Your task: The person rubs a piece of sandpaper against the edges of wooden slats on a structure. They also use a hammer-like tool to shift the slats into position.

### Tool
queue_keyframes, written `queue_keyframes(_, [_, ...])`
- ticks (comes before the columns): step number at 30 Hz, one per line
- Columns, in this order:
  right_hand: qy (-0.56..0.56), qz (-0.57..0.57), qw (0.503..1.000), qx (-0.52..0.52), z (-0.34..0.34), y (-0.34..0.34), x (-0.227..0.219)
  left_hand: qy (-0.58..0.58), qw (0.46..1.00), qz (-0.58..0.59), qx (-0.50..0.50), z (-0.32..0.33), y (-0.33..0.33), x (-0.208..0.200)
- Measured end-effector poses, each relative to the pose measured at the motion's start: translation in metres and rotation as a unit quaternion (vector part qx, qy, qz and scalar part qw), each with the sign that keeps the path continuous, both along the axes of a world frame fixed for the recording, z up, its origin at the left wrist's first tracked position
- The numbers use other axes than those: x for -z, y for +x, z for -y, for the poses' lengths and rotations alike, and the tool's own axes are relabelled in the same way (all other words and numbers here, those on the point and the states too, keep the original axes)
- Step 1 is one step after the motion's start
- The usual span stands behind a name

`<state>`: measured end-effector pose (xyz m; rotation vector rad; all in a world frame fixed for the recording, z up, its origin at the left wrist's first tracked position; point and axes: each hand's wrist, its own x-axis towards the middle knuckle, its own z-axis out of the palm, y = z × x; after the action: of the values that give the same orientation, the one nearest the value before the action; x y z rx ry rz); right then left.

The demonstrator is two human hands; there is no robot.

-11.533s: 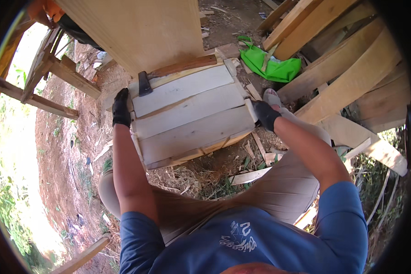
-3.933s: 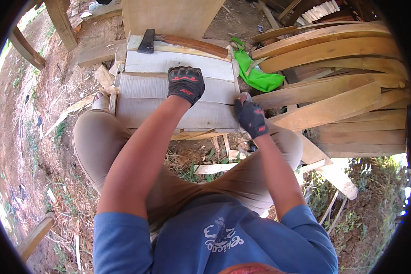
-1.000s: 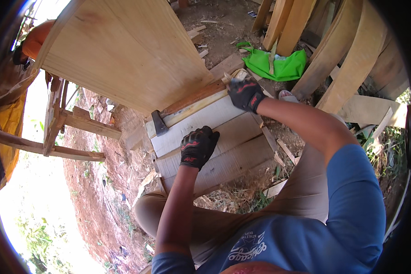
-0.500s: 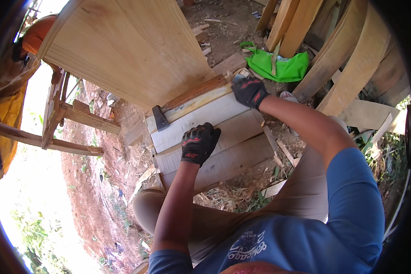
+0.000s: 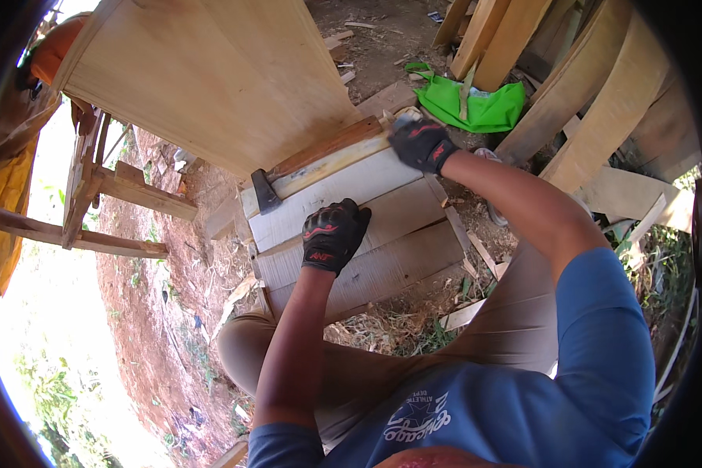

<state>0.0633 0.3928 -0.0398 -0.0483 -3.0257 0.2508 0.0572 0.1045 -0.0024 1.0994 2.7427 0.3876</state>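
Note:
My left hand (image 5: 335,234), in a black glove with red marks, is closed in a fist over the plank bench top (image 5: 398,249); whatever it holds, if anything, is hidden. My right hand (image 5: 421,146), gloved alike, is at the far right corner of the planks, next to a small pale thing (image 5: 405,117) I cannot make out. Its fingers are blurred and partly hidden. A dark axe head (image 5: 265,193) lies at the far left of the planks. From it a reddish-brown wooden strip (image 5: 327,147) runs right; I cannot tell whether it is the handle.
A large wooden panel (image 5: 210,78) stands just beyond the bench. A green bag (image 5: 476,105) lies at the far right, near leaning boards (image 5: 593,109). To the left is a wooden frame (image 5: 140,191), with a person in orange (image 5: 53,51) behind it. Wood scraps (image 5: 483,253) litter the ground.
The whole view has shifted slightly. My right hand has moved a little at the far corner of the planks; my left fist stays over the bench top.

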Motion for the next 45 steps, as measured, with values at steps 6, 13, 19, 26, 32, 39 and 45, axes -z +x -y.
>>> queue_keyframes(6, [-0.049,0.024,0.994,0.090,-0.021,-0.009,-0.004,0.018,1.000,-0.013,0.007,-0.008,0.004,0.000])
queue_keyframes(13, [-0.022,0.006,0.995,0.097,-0.009,-0.007,-0.003,0.020,0.999,-0.046,0.002,-0.004,0.002,0.010])
queue_keyframes(19, [0.035,-0.091,0.992,0.080,0.006,0.008,0.023,0.013,0.998,-0.067,-0.012,-0.005,0.003,0.006])
queue_keyframes(26, [0.009,0.001,0.999,0.047,-0.008,0.007,0.004,0.010,0.999,-0.053,-0.009,-0.008,0.001,0.010])
queue_keyframes(32, [-0.063,0.125,0.990,0.031,-0.011,0.046,-0.019,0.051,0.996,-0.074,0.000,-0.003,0.003,0.014])
queue_keyframes(39, [0.016,0.085,0.996,-0.022,-0.019,0.033,0.004,0.038,0.995,-0.091,-0.027,-0.008,0.007,0.021])
queue_keyframes(45, [0.002,0.050,0.999,-0.002,-0.029,0.021,0.013,0.043,0.995,-0.088,-0.031,-0.008,0.007,0.021])
